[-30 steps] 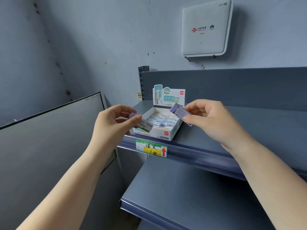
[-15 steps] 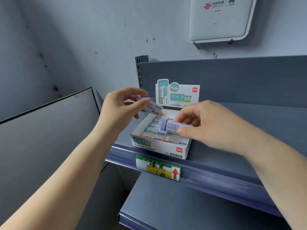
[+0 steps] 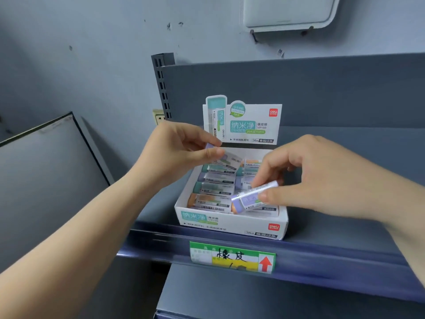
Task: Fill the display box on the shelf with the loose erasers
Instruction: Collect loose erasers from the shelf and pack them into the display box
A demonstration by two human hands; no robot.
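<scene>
Left hand pinches an eraser at the display box's eleven o'clock; right hand pinches a purple eraser, hiding rows at four o'clock.

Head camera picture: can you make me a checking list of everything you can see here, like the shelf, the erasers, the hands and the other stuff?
Surface: grey metal shelf; another shelf below.
Job's things: white display box near the shelf's front edge, rows of wrapped erasers inside, header card upright.
Left hand: pinches a purple eraser over the box's back part.
Right hand: pinches a second purple eraser low over the box's front right.
Clutter: nothing seen.
Cables: nothing seen.
Surroundings: price label with a red arrow on the shelf rail; white wall unit; wall socket; grey panel at left.
</scene>
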